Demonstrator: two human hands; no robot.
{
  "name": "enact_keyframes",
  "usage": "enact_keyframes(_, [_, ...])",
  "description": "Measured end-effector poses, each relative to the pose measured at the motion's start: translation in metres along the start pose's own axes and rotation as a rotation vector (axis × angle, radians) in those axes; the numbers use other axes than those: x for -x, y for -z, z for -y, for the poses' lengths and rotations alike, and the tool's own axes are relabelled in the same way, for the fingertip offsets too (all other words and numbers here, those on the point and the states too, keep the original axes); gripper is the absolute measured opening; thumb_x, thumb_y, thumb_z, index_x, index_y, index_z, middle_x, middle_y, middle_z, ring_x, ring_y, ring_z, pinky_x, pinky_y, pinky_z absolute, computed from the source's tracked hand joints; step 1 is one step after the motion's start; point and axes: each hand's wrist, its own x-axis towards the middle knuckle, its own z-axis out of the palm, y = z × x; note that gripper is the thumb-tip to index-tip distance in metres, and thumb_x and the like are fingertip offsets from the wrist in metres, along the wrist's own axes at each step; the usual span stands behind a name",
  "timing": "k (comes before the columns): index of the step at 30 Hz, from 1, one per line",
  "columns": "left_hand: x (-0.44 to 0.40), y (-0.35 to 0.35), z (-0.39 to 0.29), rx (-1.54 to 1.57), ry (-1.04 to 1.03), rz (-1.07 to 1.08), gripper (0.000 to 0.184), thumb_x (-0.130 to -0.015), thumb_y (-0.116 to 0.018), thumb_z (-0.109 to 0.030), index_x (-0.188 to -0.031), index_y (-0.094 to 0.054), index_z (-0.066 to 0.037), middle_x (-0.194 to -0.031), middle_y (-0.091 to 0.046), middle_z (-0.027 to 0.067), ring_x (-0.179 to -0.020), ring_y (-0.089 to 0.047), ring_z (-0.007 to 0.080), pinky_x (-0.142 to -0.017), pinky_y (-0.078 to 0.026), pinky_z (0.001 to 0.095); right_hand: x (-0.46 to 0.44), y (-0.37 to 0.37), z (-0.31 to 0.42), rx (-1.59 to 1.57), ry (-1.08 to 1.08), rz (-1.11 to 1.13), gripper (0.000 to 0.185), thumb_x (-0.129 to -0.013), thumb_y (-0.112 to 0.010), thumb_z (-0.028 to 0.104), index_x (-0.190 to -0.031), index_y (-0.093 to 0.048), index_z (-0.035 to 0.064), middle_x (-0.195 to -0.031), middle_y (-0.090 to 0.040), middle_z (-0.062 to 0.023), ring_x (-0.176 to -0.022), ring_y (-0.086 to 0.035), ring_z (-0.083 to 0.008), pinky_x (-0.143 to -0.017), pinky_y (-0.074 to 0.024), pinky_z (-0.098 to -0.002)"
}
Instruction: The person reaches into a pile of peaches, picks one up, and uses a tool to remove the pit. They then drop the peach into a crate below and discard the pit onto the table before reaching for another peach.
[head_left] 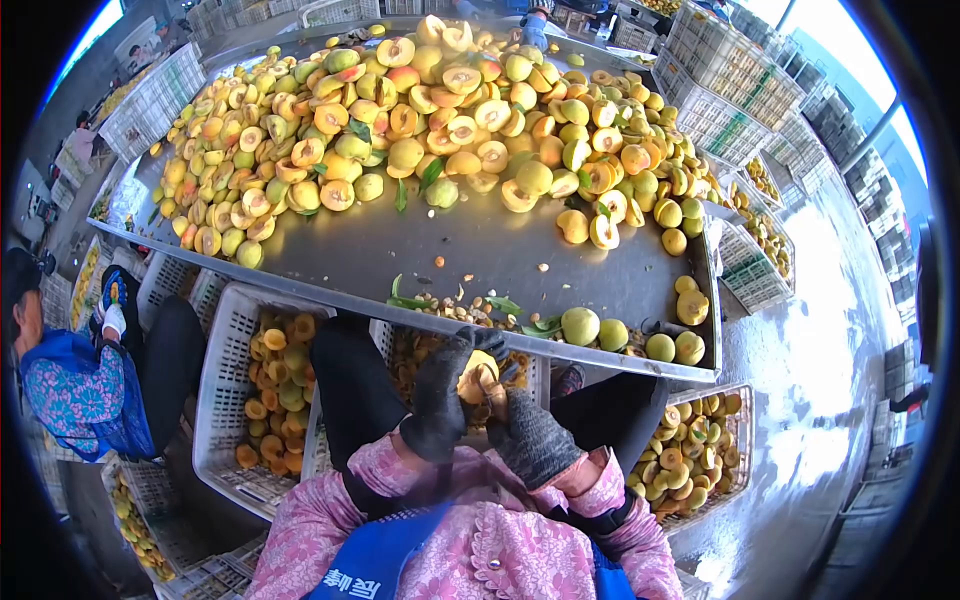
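Observation:
Over the crate between my knees, a yellow peach half (474,380) is gripped in my left hand (440,388), which wears a dark glove. My right hand (532,432), in a grey glove, is closed with its bare-looking fingertips against the near right side of the fruit. Whether those fingers also hold a pit or a small tool I cannot make out. Beneath both hands, the crate (540,385) contains fruit pieces and is partly hidden. Directly ahead, the metal table (380,255) carries a large heap of peaches (430,120), many halved with brown hollows showing.
Pits and leaves (490,303) lie along the table's front lip. A crate of halves (222,420) stands at left, another crate (745,440) at right. A co-worker (85,370) sits at far left. Stacked crates (735,70) rise behind right, beside the wet floor (800,370).

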Motion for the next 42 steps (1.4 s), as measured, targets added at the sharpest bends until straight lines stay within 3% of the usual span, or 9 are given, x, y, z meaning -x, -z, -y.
enact_keyframes(4, [0.003, 0.002, 0.001, -0.285, -0.111, 0.020, 0.024, -0.094, -0.041, -0.009, -0.111, -0.052, 0.004, -0.103, -0.059, 0.0127, -0.093, -0.059, 0.0189, -0.083, -0.049, 0.0316, -0.001, -0.009, -0.005, -0.020, -0.084, 0.001, 0.060, -0.082, -0.048, 0.011, -0.137, -0.027, -0.0014, -0.103, -0.045, -0.0274, -0.088, -0.052, -0.0385, -0.079, -0.0441, -0.0392])
enact_keyframes(9, [0.008, -0.004, 0.050, 0.128, 0.058, -0.227, 0.023, -0.089, -0.049, -0.013, -0.104, -0.056, 0.004, -0.098, -0.063, 0.0149, -0.086, -0.062, 0.0237, -0.079, -0.049, 0.0355, -0.006, -0.017, -0.008, -0.027, -0.106, 0.057, 0.048, -0.083, -0.049, 0.013, -0.127, -0.039, -0.0027, -0.099, -0.048, -0.0266, -0.090, -0.053, -0.0394, -0.074, -0.0453, -0.0404])
enact_keyframes(13, [0.004, -0.010, -0.001, -0.018, -0.066, -0.167, 0.037, -0.096, -0.037, -0.027, -0.105, -0.056, 0.004, -0.092, -0.062, 0.0100, -0.081, -0.060, 0.0174, -0.076, -0.050, 0.0291, -0.009, -0.049, -0.037, 0.023, -0.053, 0.000, 0.050, -0.082, -0.053, 0.013, -0.127, -0.038, -0.0013, -0.091, -0.053, -0.0237, -0.084, -0.055, -0.0376, -0.073, -0.0450, -0.0410])
enact_keyframes(16, [-0.002, -0.002, 0.016, 0.543, 0.323, -0.270, 0.024, -0.090, -0.052, -0.020, -0.091, -0.063, 0.002, -0.085, -0.065, 0.0070, -0.079, -0.061, 0.0157, -0.072, -0.050, 0.0310, -0.011, -0.041, -0.030, 0.107, -0.052, 0.069, 0.044, -0.081, -0.056, 0.013, -0.120, -0.042, -0.0014, -0.088, -0.055, -0.0225, -0.082, -0.055, -0.0357, -0.072, -0.0447, -0.0401])
enact_keyframes(20, [-0.005, -0.009, -0.007, 0.502, 0.387, -0.319, 0.024, -0.090, -0.053, -0.021, -0.090, -0.064, 0.001, -0.083, -0.066, 0.0066, -0.074, -0.061, 0.0135, -0.071, -0.049, 0.0269, -0.011, -0.044, -0.028, -0.229, -0.244, 0.007, 0.025, -0.081, -0.055, 0.011, -0.102, -0.048, -0.0021, -0.085, -0.054, -0.0219, -0.080, -0.055, -0.0345, -0.068, -0.0443, -0.0387])
enact_keyframes(35, [-0.004, -0.005, -0.007, 0.255, 0.380, -0.410, 0.030, -0.090, -0.053, -0.024, -0.088, -0.063, 0.004, -0.080, -0.066, 0.0116, -0.070, -0.063, 0.0177, -0.067, -0.052, 0.0282, -0.028, -0.052, -0.032, -0.139, -0.413, 0.141, 0.031, -0.079, -0.058, 0.012, -0.104, -0.046, -0.0012, -0.084, -0.058, -0.0174, -0.080, -0.058, -0.0309, -0.070, -0.0452, -0.0368])
enact_keyframes(38, [-0.005, -0.003, -0.015, 0.286, 0.448, -0.389, 0.032, -0.090, -0.053, -0.026, -0.086, -0.063, 0.004, -0.079, -0.066, 0.0114, -0.068, -0.063, 0.0177, -0.065, -0.052, 0.0287, -0.027, -0.051, -0.038, -0.308, -0.282, 0.116, 0.032, -0.079, -0.059, 0.013, -0.104, -0.046, -0.0017, -0.085, -0.058, -0.0178, -0.080, -0.058, -0.0306, -0.070, -0.0453, -0.0369])
enact_keyframes(41, [-0.004, 0.003, -0.005, 0.325, 0.467, -0.377, 0.033, -0.091, -0.052, -0.027, -0.086, -0.063, 0.004, -0.078, -0.066, 0.0114, -0.068, -0.063, 0.0177, -0.064, -0.053, 0.0293, -0.029, -0.047, -0.028, -0.916, -0.441, 0.133, 0.034, -0.078, -0.061, 0.015, -0.103, -0.047, -0.0025, -0.086, -0.058, -0.0206, -0.081, -0.058, -0.0337, -0.068, -0.0455, -0.0382])
enact_keyframes(42, [-0.004, 0.004, -0.004, 0.333, 0.469, -0.373, 0.033, -0.091, -0.052, -0.027, -0.086, -0.063, 0.004, -0.077, -0.066, 0.0113, -0.067, -0.063, 0.0178, -0.064, -0.053, 0.0294, -0.029, -0.049, -0.030, -0.716, -0.397, 0.124, 0.035, -0.078, -0.062, 0.016, -0.103, -0.047, -0.0026, -0.086, -0.058, -0.0212, -0.081, -0.058, -0.0345, -0.069, -0.0455, -0.0386])
